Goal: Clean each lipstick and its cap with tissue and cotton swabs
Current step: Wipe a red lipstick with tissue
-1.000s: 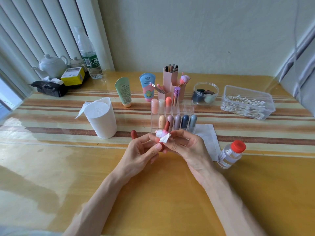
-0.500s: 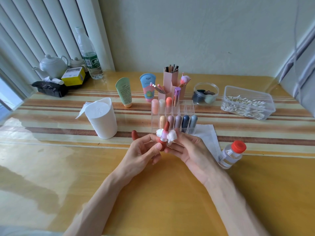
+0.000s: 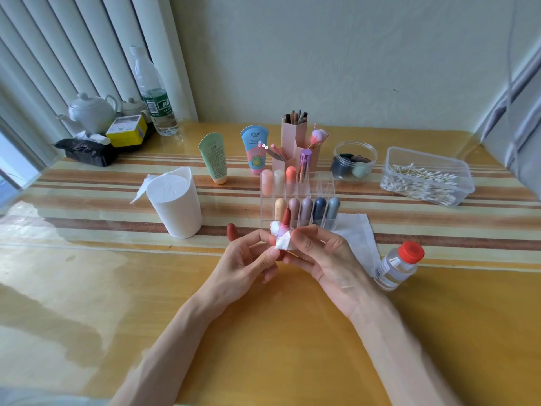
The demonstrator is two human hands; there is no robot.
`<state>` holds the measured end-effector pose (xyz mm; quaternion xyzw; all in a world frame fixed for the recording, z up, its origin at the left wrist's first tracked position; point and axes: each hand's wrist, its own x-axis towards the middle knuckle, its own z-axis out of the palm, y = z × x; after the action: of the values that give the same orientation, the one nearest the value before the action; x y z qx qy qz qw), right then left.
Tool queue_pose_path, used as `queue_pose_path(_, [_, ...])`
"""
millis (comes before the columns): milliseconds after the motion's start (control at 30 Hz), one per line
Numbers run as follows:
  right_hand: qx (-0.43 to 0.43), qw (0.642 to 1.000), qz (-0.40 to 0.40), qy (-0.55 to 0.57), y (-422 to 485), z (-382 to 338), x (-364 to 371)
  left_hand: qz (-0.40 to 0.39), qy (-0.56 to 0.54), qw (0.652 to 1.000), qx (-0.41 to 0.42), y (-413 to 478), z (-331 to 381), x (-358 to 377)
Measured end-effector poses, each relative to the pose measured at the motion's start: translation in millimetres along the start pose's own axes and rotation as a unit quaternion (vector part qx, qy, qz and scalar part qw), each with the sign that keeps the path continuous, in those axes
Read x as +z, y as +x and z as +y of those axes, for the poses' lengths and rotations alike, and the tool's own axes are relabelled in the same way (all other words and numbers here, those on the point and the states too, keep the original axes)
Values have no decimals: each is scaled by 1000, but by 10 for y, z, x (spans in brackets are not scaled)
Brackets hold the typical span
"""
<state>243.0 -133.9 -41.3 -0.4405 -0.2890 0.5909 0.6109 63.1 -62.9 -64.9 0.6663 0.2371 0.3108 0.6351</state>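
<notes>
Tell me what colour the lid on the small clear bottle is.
Red; the lid shows clearly in the head view.

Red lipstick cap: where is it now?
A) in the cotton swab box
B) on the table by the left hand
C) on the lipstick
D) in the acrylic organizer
B: the red cap sits on the table just beyond the left hand, which holds the uncapped lipstick, while the right hand pinches tissue around it.
</notes>
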Motion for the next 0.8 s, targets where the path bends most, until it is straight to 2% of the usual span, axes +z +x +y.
queue_pose_path(233, [-39, 995, 29, -85, 17, 49, -3, 7, 0, 1000, 2, 6, -13, 10])
queue_pose_path(433, [-51, 993, -13, -110, 25, 90, 0, 30, 15, 999, 22, 12, -70, 7])
queue_pose_path(633, [-60, 989, -22, -134, 42, 102, -32, 13, 30, 999, 31, 12, -66, 5])
queue_pose_path(800, [-75, 985, -28, -151, 45, 114, -46, 37, 43, 998, 17, 5, -97, 5])
